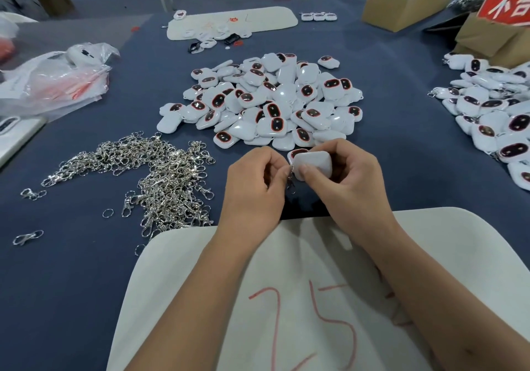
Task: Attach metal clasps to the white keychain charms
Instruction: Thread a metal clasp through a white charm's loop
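My right hand (347,181) grips a white keychain charm (314,164) just above the blue table, its plain back facing me. My left hand (255,184) pinches a small metal clasp (291,182) at the charm's left edge; the clasp hangs down between my hands. Whether the clasp is hooked into the charm is hidden by my fingers. A big heap of white charms (266,101) with dark red-rimmed faces lies right behind my hands. A pile of loose metal clasps (160,181) spreads to the left.
A white board (286,299) marked "25" in red lies under my forearms. Another heap of charms (493,112) sits at the right. Plastic bags (54,81) lie at the left, cardboard boxes (401,6) and a red sign (507,0) at the back right, a second white board (229,22) far back.
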